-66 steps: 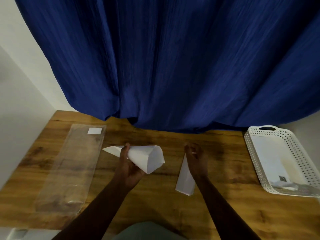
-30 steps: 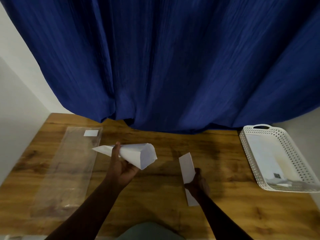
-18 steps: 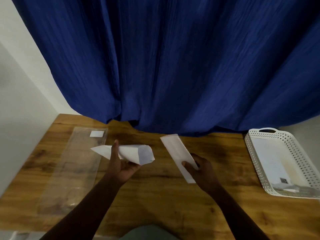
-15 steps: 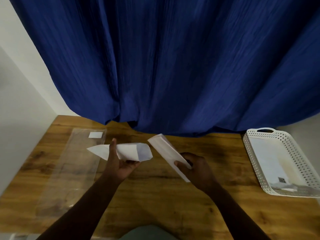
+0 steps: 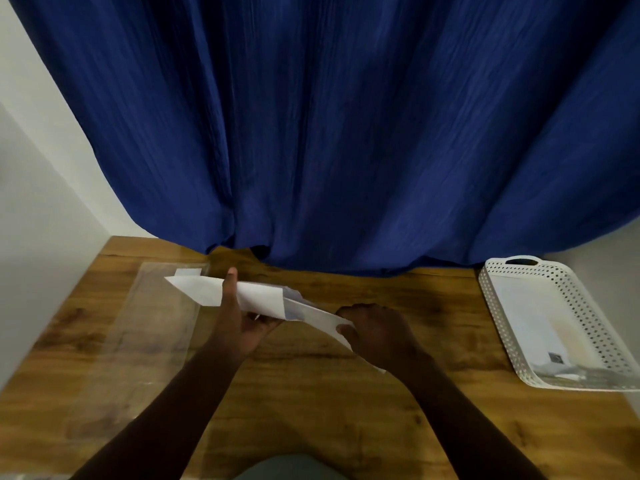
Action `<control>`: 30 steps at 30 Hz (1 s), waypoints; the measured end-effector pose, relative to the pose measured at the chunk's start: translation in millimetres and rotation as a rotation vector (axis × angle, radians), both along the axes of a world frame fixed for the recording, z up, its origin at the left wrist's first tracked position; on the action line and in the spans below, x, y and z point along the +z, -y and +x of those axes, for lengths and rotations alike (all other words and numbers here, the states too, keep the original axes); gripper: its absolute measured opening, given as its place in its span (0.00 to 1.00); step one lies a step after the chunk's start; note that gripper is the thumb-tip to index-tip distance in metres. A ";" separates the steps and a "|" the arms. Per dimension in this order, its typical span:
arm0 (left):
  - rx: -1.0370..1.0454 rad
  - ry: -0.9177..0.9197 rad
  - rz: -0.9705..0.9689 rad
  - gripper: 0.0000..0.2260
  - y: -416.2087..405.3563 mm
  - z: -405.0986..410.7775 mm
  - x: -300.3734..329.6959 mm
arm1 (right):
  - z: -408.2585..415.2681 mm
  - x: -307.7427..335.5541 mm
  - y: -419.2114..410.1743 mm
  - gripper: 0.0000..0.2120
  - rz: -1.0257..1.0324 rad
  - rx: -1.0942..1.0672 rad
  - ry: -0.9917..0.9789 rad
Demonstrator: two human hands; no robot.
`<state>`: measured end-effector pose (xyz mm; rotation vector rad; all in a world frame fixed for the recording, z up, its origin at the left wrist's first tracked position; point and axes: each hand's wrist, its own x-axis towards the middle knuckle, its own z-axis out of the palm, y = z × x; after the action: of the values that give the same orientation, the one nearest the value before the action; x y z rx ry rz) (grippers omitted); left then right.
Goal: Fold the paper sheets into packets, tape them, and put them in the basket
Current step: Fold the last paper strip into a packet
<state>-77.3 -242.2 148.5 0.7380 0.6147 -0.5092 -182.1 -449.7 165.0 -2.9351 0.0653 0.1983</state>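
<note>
Left hand (image 5: pixel 239 317) grips a white paper cone (image 5: pixel 242 294), tip pointing left; right hand (image 5: pixel 375 332) pinches a flat folded strip (image 5: pixel 320 318) entering its open end.

One wide-angle view, worn on the person's head, looks forward and down over the wooden counter (image 5: pixel 311 393) from close above. It faces a blue curtain (image 5: pixel 346 133) that fills the upper half. Both forearms reach in from the bottom edge, and a white basket (image 5: pixel 498 327) sits at the right edge.
</note>
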 end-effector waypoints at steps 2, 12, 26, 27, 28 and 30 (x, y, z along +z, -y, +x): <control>-0.030 0.015 0.000 0.30 0.4 1.0 -4.2 | 2.2 -0.2 -1.6 0.15 -0.002 -0.003 -0.003; -0.173 0.081 0.135 0.40 19.9 -11.3 -17.3 | 17.2 6.3 -23.7 0.17 0.098 -0.007 0.096; -0.046 0.047 0.065 0.36 -5.2 9.8 -17.0 | -9.3 -16.4 -2.4 0.11 0.705 -0.327 0.085; -0.052 0.043 0.046 0.33 -1.6 8.2 -17.7 | -8.4 -19.2 -6.0 0.10 0.691 -0.329 0.126; -0.061 0.037 0.022 0.32 2.6 6.5 -18.4 | -7.0 -22.0 -9.7 0.09 0.658 -0.336 0.172; -0.091 0.039 -0.027 0.30 11.6 2.6 -19.1 | -3.6 -28.1 -15.3 0.11 0.546 -0.346 0.272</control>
<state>-74.7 -253.8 129.3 0.7513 0.5387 -0.5847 -185.7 -434.4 136.8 -2.3337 0.4038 -0.2051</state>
